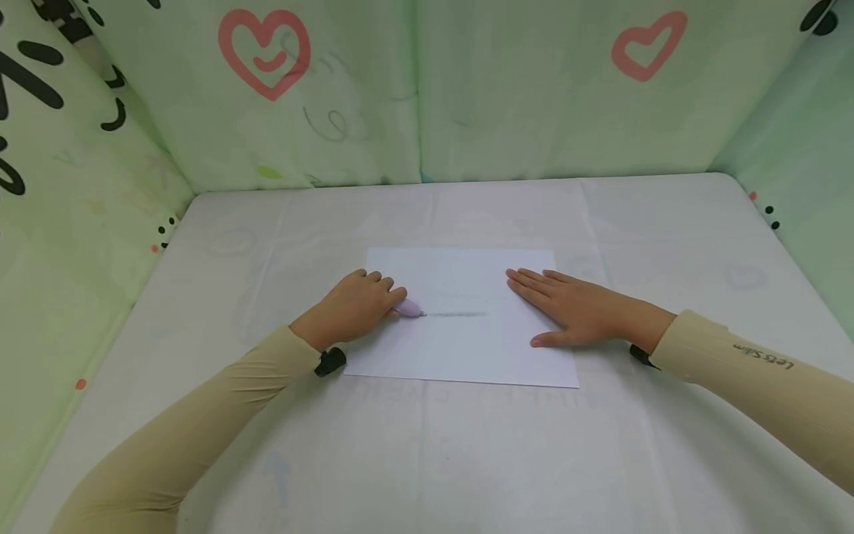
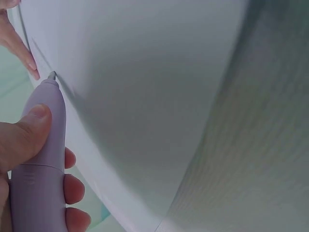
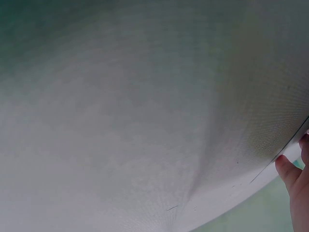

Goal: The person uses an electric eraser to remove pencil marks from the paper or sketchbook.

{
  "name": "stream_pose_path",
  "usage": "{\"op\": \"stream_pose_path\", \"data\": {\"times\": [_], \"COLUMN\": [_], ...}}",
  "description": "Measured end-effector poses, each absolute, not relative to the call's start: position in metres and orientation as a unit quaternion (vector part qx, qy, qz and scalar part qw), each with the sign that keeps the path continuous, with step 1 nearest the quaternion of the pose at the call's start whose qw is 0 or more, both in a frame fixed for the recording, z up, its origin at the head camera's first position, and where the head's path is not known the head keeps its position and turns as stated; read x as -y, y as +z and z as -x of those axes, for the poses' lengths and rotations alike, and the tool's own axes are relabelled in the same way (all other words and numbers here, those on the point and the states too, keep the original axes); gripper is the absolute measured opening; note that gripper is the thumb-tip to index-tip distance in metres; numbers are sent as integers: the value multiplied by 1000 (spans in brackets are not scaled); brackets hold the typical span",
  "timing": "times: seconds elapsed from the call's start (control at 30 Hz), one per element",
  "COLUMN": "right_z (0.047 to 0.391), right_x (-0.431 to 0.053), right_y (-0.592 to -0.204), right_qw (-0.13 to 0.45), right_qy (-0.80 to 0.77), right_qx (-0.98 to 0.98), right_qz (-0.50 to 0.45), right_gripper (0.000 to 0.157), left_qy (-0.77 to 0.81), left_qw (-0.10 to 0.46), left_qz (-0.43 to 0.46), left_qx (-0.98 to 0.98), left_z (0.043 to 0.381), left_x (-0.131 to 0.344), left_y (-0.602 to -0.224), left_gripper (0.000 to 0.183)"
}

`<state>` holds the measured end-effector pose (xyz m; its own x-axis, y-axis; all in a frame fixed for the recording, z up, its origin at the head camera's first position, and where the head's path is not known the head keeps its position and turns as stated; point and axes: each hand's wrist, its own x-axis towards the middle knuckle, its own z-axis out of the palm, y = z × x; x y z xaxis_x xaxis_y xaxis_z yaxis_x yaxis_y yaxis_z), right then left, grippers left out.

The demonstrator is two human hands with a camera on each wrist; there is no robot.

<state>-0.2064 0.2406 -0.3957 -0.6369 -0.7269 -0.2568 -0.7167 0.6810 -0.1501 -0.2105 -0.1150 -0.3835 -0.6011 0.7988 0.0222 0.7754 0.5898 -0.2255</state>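
Note:
A sheet of white paper (image 1: 460, 356) lies on the table with a faint grey streak (image 1: 460, 314) running sideways across its middle. My left hand (image 1: 360, 300), over the paper's left part, grips a thick lavender pen-shaped tool (image 2: 41, 159). In the left wrist view the thumb presses along the tool's side and the fingers wrap behind it. Its narrow grey tip (image 2: 52, 75) points right, at the left end of the streak. Flat on the paper's right side rests my right hand (image 1: 577, 308), fingers extended and thumb spread toward me. Only part of that hand (image 3: 297, 181) shows in the right wrist view.
A white cloth (image 1: 427, 452) with faint creases covers the table. Pale green curtains (image 1: 520, 111) with red hearts and black marks stand along the back and both sides. Dark wrist devices (image 1: 330, 362) sit below the cuffs of both beige sleeves (image 1: 233, 400).

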Motion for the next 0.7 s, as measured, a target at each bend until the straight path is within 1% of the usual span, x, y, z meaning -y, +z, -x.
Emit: {"op": "stream_pose_path", "data": {"times": [0.7], "right_z": [206], "right_x": [-242], "right_y": [-397], "right_qw": [144], "right_qy": [-23], "right_qx": [-905], "right_qz": [400], "right_gripper": [92], "left_qy": [105], "left_qw": [62], "left_qz": [440], "left_qx": [890], "left_z": [211], "left_x": [113], "left_y": [-381], "left_gripper": [20]}}
